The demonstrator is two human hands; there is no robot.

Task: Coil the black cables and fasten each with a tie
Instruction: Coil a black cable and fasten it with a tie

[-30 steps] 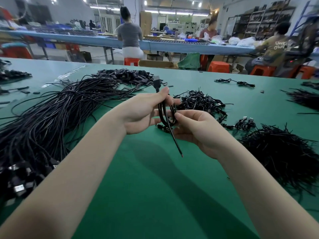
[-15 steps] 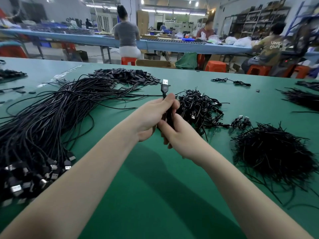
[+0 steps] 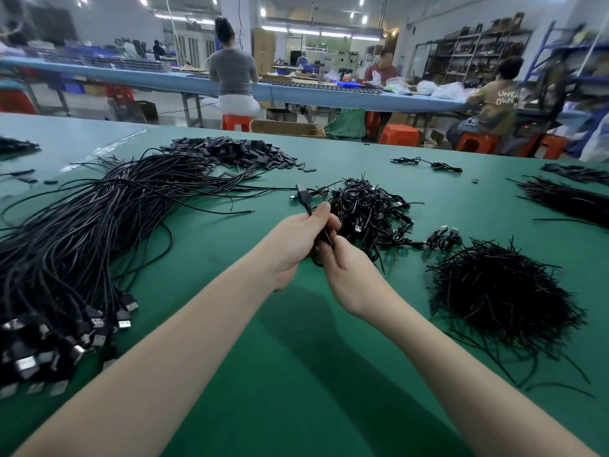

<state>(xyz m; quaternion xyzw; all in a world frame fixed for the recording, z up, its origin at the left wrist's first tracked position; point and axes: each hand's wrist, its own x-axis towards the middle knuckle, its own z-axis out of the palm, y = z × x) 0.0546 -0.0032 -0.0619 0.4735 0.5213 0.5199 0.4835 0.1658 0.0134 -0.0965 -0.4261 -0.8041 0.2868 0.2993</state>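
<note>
Both hands meet over the green counter (image 3: 296, 357), just before the pile of tied coils (image 3: 365, 212). The left hand (image 3: 296, 242) has its grip closed round a coiled cable (image 3: 324, 237), thumb pressed on top, with the plug end (image 3: 303, 196) projecting beyond the fingers. The right hand (image 3: 349, 275) pinches the same cable from below, fingers curled; loose cables (image 3: 82, 242) lie left, ties (image 3: 494, 291) right.

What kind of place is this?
Probably a cable assembly workshop: a big heap of loose black USB cables on the green table, a pile of black ties, and workers on orange stools behind.
</note>
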